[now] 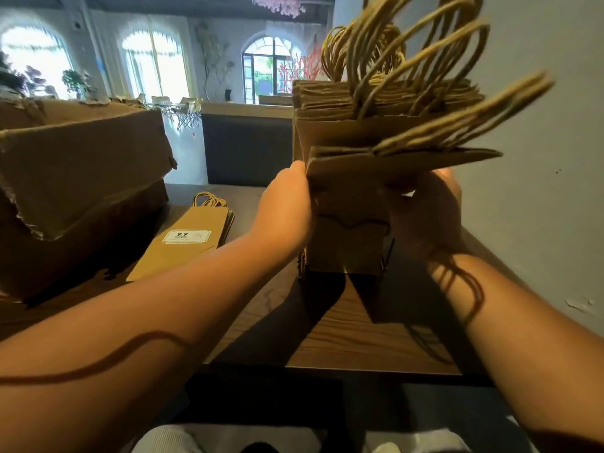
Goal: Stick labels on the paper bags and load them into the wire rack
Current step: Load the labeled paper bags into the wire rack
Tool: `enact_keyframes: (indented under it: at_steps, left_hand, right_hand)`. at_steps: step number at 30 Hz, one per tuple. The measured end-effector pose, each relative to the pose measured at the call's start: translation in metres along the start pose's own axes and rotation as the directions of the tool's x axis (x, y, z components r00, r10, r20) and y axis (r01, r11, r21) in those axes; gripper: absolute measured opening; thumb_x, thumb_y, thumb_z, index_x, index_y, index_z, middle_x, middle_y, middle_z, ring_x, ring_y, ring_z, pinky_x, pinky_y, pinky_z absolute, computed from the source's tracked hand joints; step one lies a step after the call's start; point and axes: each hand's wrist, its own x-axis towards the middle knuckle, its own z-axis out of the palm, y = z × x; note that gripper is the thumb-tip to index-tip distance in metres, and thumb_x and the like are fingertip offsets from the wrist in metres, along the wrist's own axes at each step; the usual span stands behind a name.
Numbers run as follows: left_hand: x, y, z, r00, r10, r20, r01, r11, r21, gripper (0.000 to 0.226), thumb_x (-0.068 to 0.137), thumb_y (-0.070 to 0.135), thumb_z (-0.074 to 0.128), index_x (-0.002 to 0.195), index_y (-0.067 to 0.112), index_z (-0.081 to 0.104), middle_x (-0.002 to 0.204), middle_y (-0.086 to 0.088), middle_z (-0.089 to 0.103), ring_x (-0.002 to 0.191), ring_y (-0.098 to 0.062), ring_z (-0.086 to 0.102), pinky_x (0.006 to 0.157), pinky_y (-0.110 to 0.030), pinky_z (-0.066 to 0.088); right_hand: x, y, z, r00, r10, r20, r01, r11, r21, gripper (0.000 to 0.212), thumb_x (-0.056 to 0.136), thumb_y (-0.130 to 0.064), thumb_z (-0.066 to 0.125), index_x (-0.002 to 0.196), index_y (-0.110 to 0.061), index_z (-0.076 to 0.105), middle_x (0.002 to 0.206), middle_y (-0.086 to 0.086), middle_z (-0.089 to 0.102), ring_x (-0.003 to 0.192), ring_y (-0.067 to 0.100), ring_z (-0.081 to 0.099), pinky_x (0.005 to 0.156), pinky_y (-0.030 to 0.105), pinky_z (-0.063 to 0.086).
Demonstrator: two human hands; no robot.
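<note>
Already well into the loading step, a person works a bundle of paper bags [385, 165] down into the wire rack [387, 256], which stands on the wooden table [359, 341] close to the pale wall on its right. Left of the rack sits a large torn cardboard box [81, 178], and between box and rack lies a flat stack of bags [186, 243], the top one bearing a white label [186, 237] marked 9.9. Behind the bundle, more bags stand upright in the rack, their twisted handles [408, 53] fanning above it. Both forearms reach forward from the near table edge. The left hand [284, 207] grips the bundle's left edge, thumb on top; the right hand [428, 210] holds the right side from beneath, its fingers largely hidden by paper. Seating the bundle likely calls for tilting it upright and sliding it straight down in front of the standing bags, without snagging handles.
</note>
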Motion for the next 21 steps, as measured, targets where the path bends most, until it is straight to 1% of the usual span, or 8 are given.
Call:
enact_keyframes:
  at_steps: [3, 7, 9, 11, 14, 16, 18, 21]
  left_hand:
    - [-0.003, -0.001, 0.006, 0.999, 0.004, 0.041, -0.006, 0.999, 0.036, 0.019, 0.1, 0.013, 0.052, 0.119, 0.013, 0.052, 0.097, 0.001, 0.054, 0.084, -0.012, 0.052, 0.073, -0.027, 0.04]
    - [-0.011, -0.005, 0.013, 0.995, -0.039, 0.096, 0.027, 0.992, 0.122, 0.028, 0.103, 0.031, 0.047, 0.126, 0.015, 0.041, 0.097, 0.002, 0.053, 0.086, -0.018, 0.056, 0.075, -0.036, 0.05]
    - [-0.016, -0.007, 0.017, 0.99, -0.084, 0.115, 0.069, 0.989, 0.129, 0.031, 0.104, 0.039, 0.044, 0.126, 0.017, 0.041, 0.098, 0.001, 0.057, 0.087, -0.02, 0.061, 0.078, -0.04, 0.056]
    - [-0.018, -0.007, 0.02, 0.988, -0.112, 0.108, 0.102, 0.99, 0.096, 0.03, 0.105, 0.042, 0.041, 0.123, 0.018, 0.044, 0.098, 0.0, 0.062, 0.085, -0.019, 0.063, 0.077, -0.041, 0.057]
    - [-0.02, -0.01, 0.024, 0.985, -0.129, 0.117, 0.125, 0.991, 0.035, 0.031, 0.105, 0.044, 0.037, 0.116, 0.018, 0.048, 0.094, 0.0, 0.062, 0.082, -0.018, 0.063, 0.074, -0.039, 0.056]
    - [-0.021, -0.015, 0.026, 0.962, -0.158, 0.223, 0.16, 0.987, 0.01, 0.033, 0.105, 0.045, 0.037, 0.114, 0.016, 0.051, 0.097, -0.003, 0.063, 0.086, -0.02, 0.063, 0.078, -0.04, 0.055]
    - [-0.023, -0.02, 0.028, 0.929, -0.185, 0.322, 0.2, 0.98, -0.014, 0.036, 0.104, 0.044, 0.039, 0.118, 0.014, 0.052, 0.107, -0.006, 0.064, 0.094, -0.024, 0.063, 0.087, -0.045, 0.054]
    - [-0.028, -0.022, 0.032, 0.934, -0.182, 0.307, 0.215, 0.973, -0.077, 0.035, 0.104, 0.041, 0.043, 0.128, 0.016, 0.047, 0.111, -0.002, 0.062, 0.098, -0.02, 0.062, 0.086, -0.04, 0.054]
  right_hand:
    - [0.004, 0.008, 0.009, 0.999, -0.024, -0.044, 0.022, 0.998, -0.058, 0.033, 0.089, -0.025, 0.069, 0.118, -0.011, 0.06, 0.113, 0.01, 0.066, 0.11, 0.03, 0.061, 0.081, 0.027, 0.037]
    - [-0.005, 0.016, 0.017, 0.998, 0.029, 0.052, -0.028, 1.0, -0.006, 0.049, 0.085, -0.027, 0.062, 0.131, -0.015, 0.049, 0.12, 0.01, 0.06, 0.111, 0.036, 0.057, 0.092, 0.044, 0.047]
    - [-0.011, 0.023, 0.02, 0.999, 0.035, 0.041, -0.038, 0.996, 0.078, 0.033, 0.085, -0.024, 0.051, 0.118, -0.026, 0.05, 0.107, -0.004, 0.059, 0.098, 0.023, 0.059, 0.082, 0.039, 0.053]
    - [-0.008, 0.029, 0.021, 0.997, 0.036, 0.062, -0.039, 0.999, 0.035, 0.033, 0.087, -0.007, 0.052, 0.113, -0.026, 0.045, 0.093, -0.012, 0.05, 0.083, 0.012, 0.053, 0.066, 0.026, 0.046]
    - [-0.003, 0.033, 0.022, 0.985, 0.085, 0.149, -0.076, 0.995, -0.061, 0.041, 0.087, -0.004, 0.057, 0.122, -0.018, 0.04, 0.087, -0.004, 0.05, 0.073, 0.02, 0.053, 0.051, 0.025, 0.041]
    - [-0.005, 0.035, 0.024, 0.988, 0.088, 0.129, -0.084, 0.996, -0.04, 0.043, 0.093, -0.015, 0.059, 0.13, -0.016, 0.035, 0.09, 0.0, 0.057, 0.071, 0.019, 0.059, 0.05, 0.027, 0.044]
    - [-0.007, 0.037, 0.025, 0.989, 0.102, 0.105, -0.102, 0.995, -0.007, 0.034, 0.097, -0.024, 0.058, 0.123, -0.019, 0.035, 0.088, 0.002, 0.061, 0.069, 0.016, 0.061, 0.05, 0.027, 0.043]
    - [-0.011, 0.039, 0.028, 0.983, 0.126, 0.131, -0.121, 0.992, -0.047, 0.032, 0.102, -0.023, 0.048, 0.131, -0.013, 0.04, 0.098, 0.007, 0.062, 0.074, 0.021, 0.063, 0.052, 0.031, 0.045]
